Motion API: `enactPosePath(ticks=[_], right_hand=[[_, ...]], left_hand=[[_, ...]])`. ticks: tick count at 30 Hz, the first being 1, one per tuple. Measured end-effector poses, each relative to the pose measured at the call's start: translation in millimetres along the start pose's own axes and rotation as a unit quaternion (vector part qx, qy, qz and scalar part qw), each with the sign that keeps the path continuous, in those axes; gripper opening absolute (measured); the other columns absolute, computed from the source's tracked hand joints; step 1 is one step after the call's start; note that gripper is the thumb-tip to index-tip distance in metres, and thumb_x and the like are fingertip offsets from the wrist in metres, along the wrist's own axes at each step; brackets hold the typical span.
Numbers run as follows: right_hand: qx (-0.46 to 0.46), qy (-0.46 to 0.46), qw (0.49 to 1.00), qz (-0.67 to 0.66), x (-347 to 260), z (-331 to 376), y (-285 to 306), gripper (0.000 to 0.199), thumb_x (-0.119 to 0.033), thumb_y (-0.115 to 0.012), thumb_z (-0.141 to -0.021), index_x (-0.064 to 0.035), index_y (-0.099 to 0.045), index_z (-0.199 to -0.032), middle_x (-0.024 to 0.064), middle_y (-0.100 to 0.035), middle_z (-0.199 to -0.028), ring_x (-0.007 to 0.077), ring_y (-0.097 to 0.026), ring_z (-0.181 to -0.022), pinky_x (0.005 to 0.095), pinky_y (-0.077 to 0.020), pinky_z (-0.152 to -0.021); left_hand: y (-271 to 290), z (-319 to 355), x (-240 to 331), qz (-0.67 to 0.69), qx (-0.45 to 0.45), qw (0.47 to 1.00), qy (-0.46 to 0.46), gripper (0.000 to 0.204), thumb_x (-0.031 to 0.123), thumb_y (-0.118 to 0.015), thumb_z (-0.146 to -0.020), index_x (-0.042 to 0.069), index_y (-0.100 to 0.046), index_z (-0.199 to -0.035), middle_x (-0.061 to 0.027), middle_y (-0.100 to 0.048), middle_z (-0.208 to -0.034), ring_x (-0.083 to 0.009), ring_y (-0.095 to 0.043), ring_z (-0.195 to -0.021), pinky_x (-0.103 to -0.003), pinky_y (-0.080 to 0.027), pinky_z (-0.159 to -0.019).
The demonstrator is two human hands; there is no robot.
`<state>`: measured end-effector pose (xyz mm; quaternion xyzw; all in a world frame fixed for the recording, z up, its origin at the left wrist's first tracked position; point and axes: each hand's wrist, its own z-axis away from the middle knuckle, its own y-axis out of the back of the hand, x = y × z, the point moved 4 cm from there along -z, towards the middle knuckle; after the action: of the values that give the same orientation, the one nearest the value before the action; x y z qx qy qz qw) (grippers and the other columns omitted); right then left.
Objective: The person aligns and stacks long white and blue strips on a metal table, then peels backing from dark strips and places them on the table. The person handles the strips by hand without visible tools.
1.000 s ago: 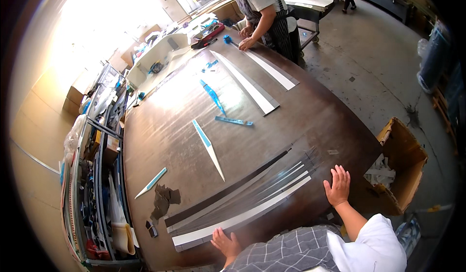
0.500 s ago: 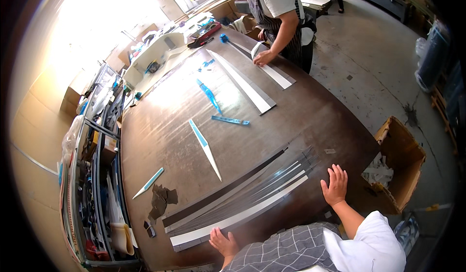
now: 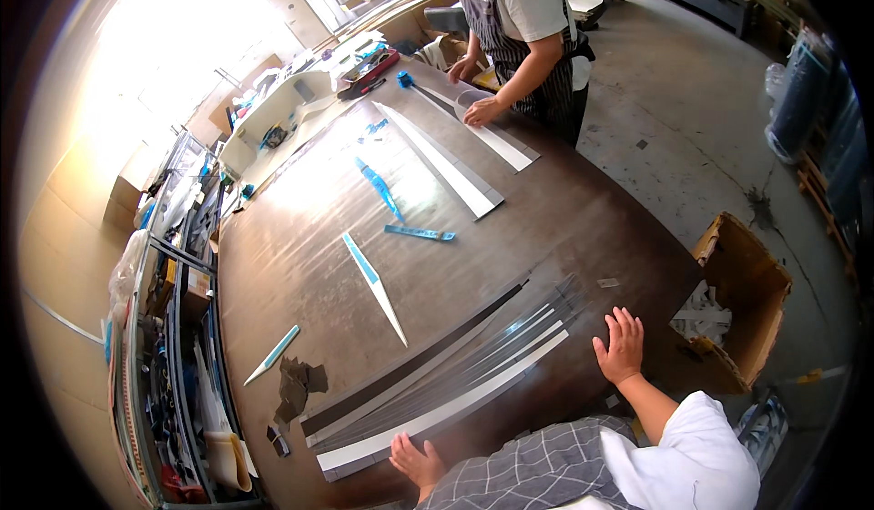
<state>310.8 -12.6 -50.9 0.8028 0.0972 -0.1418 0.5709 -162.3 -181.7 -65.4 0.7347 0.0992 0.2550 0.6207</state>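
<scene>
My left hand [image 3: 417, 463] rests at the table's near edge with its fingers stretched out, its fingertips at the lower border of a long white strip [image 3: 446, 413]. Further right, my right hand [image 3: 621, 348] lies spread on the brown tabletop, beyond the strip's right end and holding nothing. Behind the white strip, several thin grey and clear strips [image 3: 464, 357] fan out side by side. A dark flat strip [image 3: 414, 357] borders them on the far side.
Across the table [image 3: 510, 246], a co-worker in a striped apron [image 3: 537, 73] handles a white strip [image 3: 505, 149]. Between us lie a long white wedge [image 3: 442, 162], blue-and-white pointed pieces [image 3: 371, 273] and blue scraps [image 3: 381, 190]. A cardboard box [image 3: 756, 305] stands right; a shelf rack [image 3: 187, 364] stands left.
The whole view has shifted slightly. My hands keep their places by the strips. At the far end, the co-worker's hands have moved, and the raised white curl there now looks greyish and see-through.
</scene>
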Motion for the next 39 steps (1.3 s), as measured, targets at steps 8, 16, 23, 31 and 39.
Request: enactPosePath(ticks=[8, 16, 23, 31, 39], right_hand=[[0.003, -0.002, 1.0, 0.0, -0.4, -0.2, 1.1, 0.053, -0.037, -0.065, -0.089, -0.0056, -0.055, -0.131, 0.0162, -0.049, -0.145, 0.036, -0.041, -0.139, 0.0555, -0.0273, -0.118], [0.002, -0.005, 1.0, -0.007, -1.5, -0.5, 2.3, 0.053, -0.036, -0.067, -0.088, -0.0058, -0.056, -0.131, 0.0162, -0.049, -0.145, 0.036, -0.041, -0.139, 0.0554, -0.0271, -0.118], [0.003, -0.004, 1.0, -0.005, -1.4, -0.4, 1.3, 0.054, -0.035, -0.068, -0.087, -0.0059, -0.056, -0.131, 0.0157, -0.049, -0.145, 0.0354, -0.041, -0.139, 0.0551, -0.0273, -0.118], [0.003, -0.007, 1.0, -0.009, -1.0, -0.3, 2.4, 0.053, -0.034, -0.067, -0.088, -0.0062, -0.056, -0.131, 0.0153, -0.049, -0.145, 0.0352, -0.042, -0.139, 0.055, -0.0279, -0.118], [0.007, -0.003, 1.0, -0.004, -0.8, -0.3, 2.3, 0.053, -0.037, -0.066, -0.088, -0.0063, -0.056, -0.131, 0.0155, -0.05, -0.144, 0.0355, -0.042, -0.138, 0.0557, -0.0281, -0.117]], left_hand=[[0.0, 0.7, 1.0, -0.01, 0.015, 1.0, -0.01, 0.069, 0.03, -0.064, -0.088, 0.006, -0.04, -0.148, -0.017, -0.038, -0.154, -0.0362, -0.03, -0.146, -0.061, -0.015, -0.12], [-0.7, 0.5, -0.4, -0.003, 0.013, 1.0, -0.009, 0.069, 0.031, -0.064, -0.088, 0.006, -0.04, -0.148, -0.0167, -0.037, -0.154, -0.0361, -0.029, -0.147, -0.061, -0.015, -0.12], [0.3, -0.8, 0.9, 0.002, 0.004, 1.0, -0.001, 0.068, 0.033, -0.062, -0.089, 0.006, -0.04, -0.148, -0.0173, -0.037, -0.154, -0.037, -0.028, -0.147, -0.061, -0.014, -0.12], [0.2, -0.1, 0.4, 0.002, -0.002, 1.0, 0.003, 0.068, 0.033, -0.062, -0.09, 0.006, -0.04, -0.148, -0.0178, -0.037, -0.155, -0.0376, -0.028, -0.147, -0.06, -0.013, -0.12], [-0.8, -0.3, -1.2, -0.003, -0.005, 1.0, 0.003, 0.068, 0.033, -0.061, -0.09, 0.006, -0.039, -0.149, -0.0174, -0.036, -0.155, -0.0372, -0.027, -0.148, -0.059, -0.013, -0.121]])
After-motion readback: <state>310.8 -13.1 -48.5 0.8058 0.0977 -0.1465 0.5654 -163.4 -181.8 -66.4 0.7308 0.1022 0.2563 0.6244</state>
